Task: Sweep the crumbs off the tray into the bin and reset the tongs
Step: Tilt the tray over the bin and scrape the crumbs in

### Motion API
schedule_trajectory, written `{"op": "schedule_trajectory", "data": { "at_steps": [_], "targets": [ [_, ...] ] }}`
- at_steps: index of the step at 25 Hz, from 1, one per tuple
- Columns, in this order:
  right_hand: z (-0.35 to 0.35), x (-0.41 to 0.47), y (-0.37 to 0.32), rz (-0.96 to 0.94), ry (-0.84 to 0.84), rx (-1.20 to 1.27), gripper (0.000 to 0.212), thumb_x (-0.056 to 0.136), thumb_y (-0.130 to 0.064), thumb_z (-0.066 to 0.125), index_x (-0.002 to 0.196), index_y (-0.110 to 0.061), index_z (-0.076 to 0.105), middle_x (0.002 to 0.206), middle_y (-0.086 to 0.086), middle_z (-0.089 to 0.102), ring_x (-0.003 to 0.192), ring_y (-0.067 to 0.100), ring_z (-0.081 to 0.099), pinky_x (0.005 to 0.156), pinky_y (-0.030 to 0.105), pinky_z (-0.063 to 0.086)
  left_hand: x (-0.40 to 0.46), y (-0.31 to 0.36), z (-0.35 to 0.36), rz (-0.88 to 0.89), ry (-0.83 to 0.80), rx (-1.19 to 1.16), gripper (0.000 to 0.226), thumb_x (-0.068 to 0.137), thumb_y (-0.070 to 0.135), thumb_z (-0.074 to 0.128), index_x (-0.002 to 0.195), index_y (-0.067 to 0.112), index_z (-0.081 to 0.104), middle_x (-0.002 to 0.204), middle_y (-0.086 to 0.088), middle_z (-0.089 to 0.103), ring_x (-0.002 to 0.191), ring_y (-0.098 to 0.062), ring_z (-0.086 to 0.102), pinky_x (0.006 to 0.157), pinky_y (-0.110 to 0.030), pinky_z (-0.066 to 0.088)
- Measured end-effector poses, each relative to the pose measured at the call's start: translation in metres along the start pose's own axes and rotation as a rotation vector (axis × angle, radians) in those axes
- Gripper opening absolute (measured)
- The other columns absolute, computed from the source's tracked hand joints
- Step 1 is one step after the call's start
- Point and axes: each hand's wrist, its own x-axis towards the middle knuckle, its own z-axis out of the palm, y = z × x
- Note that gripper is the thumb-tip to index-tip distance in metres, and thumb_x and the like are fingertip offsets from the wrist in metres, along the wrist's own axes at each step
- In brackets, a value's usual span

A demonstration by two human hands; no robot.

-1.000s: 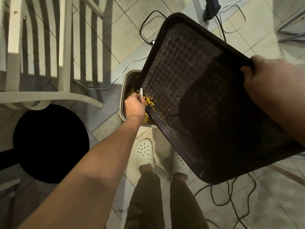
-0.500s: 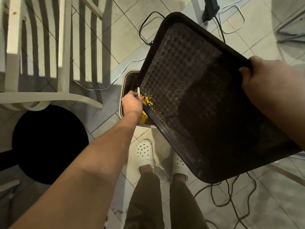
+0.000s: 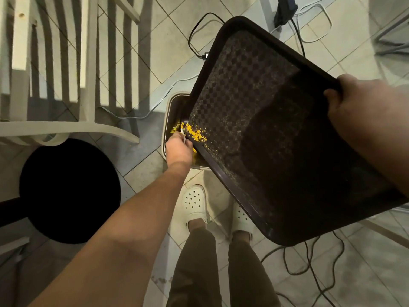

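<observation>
My right hand (image 3: 363, 111) grips the tilted tray (image 3: 276, 138), left hand (image 3: 178, 148) pinching a small white scraper (image 3: 182, 131) — yellow crumbs (image 3: 194, 132) half into the bin (image 3: 169, 120) — tongs unseen.

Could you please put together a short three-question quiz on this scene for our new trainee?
1. True or false: the tray is tilted over the bin.
2. Which hand has a grip on the tray's far edge? A left B right
3. Fill in: the crumbs are coloured ____.

Key: 1 true. 2 B, the right hand; the left hand holds a small white tool at the crumbs. 3 yellow.
</observation>
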Motion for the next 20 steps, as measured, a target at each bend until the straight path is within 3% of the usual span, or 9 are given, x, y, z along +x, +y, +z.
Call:
{"op": "schedule_trajectory", "data": {
  "at_steps": [5,10,15,20],
  "targets": [
    [0.004,0.002,0.003,0.006,0.004,0.013,0.031,0.098,-0.031,0.038,0.106,-0.004,0.051,0.064,0.010,0.031,0.067,0.036,0.043,0.059,0.037,0.035,-0.007,0.007,0.008,0.123,-0.101,-0.082,0.010,0.092,0.015,0.053,0.096,0.007,0.058,0.083,-0.008,0.061,0.076,-0.022,0.056,0.088,-0.039,0.052],
    [0.005,0.002,0.004,0.004,-0.007,0.008,0.030,0.098,-0.031,0.037,0.105,-0.005,0.050,0.060,0.006,0.027,0.065,0.030,0.037,0.058,0.035,0.032,0.004,0.011,0.002,-0.031,-0.003,0.103,0.020,0.092,0.015,0.051,0.108,0.004,0.056,0.110,-0.016,0.063,0.102,-0.033,0.059,0.087,-0.036,0.046],
    [0.006,0.001,0.003,0.005,-0.004,0.019,0.030,0.098,-0.031,0.037,0.105,-0.005,0.050,0.059,0.006,0.026,0.065,0.029,0.036,0.057,0.034,0.029,0.000,0.011,0.008,0.065,-0.042,0.026,0.016,0.092,0.017,0.053,0.104,0.006,0.057,0.102,-0.014,0.064,0.096,-0.030,0.061,0.083,-0.030,0.045],
    [0.008,0.001,0.004,-0.004,0.001,0.043,0.030,0.098,-0.031,0.038,0.106,-0.005,0.051,0.064,0.009,0.032,0.067,0.031,0.040,0.059,0.035,0.032,0.010,0.014,0.001,-0.017,0.012,0.089,0.020,0.093,0.017,0.052,0.110,0.006,0.055,0.111,-0.015,0.062,0.103,-0.032,0.059,0.085,-0.035,0.045]
  ]
}}
